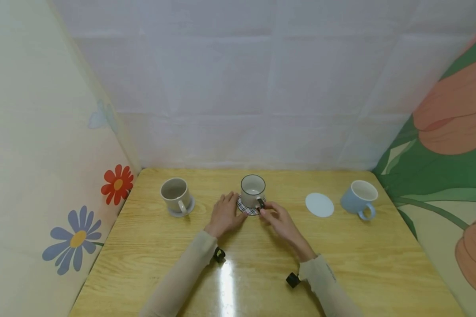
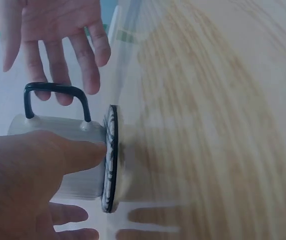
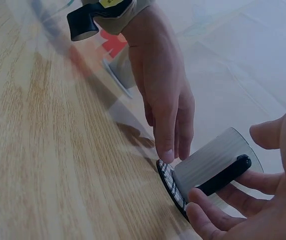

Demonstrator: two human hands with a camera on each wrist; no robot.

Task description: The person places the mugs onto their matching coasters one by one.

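A white cup (image 1: 251,193) with a dark rim and black handle (image 2: 56,87) stands upright on a black-and-white checked coaster (image 1: 246,211). Left of it lies my left hand (image 1: 224,215), its fingers extended and its thumb touching the coaster's edge. On the other side, my right hand (image 1: 282,223) is at the handle. In the right wrist view its fingers (image 3: 243,200) are loosely bent beside the handle, and the thumb stands apart from the cup. Whether those fingertips touch the handle is hard to tell.
A beige mug (image 1: 174,193) stands on a grey coaster (image 1: 189,208) at the left. Toward the right, a bare white coaster (image 1: 319,205) lies beside a blue mug (image 1: 353,201). White cloth (image 1: 246,110) hangs behind the wooden table (image 1: 262,273), with flowered cloths at both sides.
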